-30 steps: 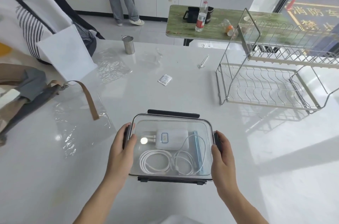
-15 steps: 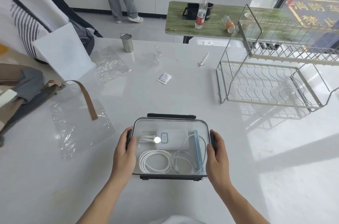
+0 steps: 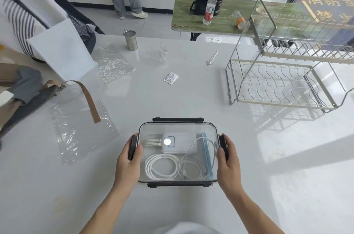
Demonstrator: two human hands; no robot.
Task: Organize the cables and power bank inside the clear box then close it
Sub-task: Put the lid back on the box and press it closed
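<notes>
Pressing both side latches, our left hand [image 3: 128, 164] and right hand [image 3: 229, 164] grip the clear box [image 3: 177, 152]; next, snap the latches shut.

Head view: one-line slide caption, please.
Both hands, left hand and right hand, grip the side latches of the lidded clear box holding power bank and coiled cables.

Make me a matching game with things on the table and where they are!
Things:
1. white power bank
2. round metal cup
3. small white paper packet
4. silver wire dish rack

Places:
A. far side, near crinkled plastic
B. right side of table
C. inside the clear box
D. middle of table, alone

Pairs: 1-C, 2-A, 3-D, 4-B
</notes>
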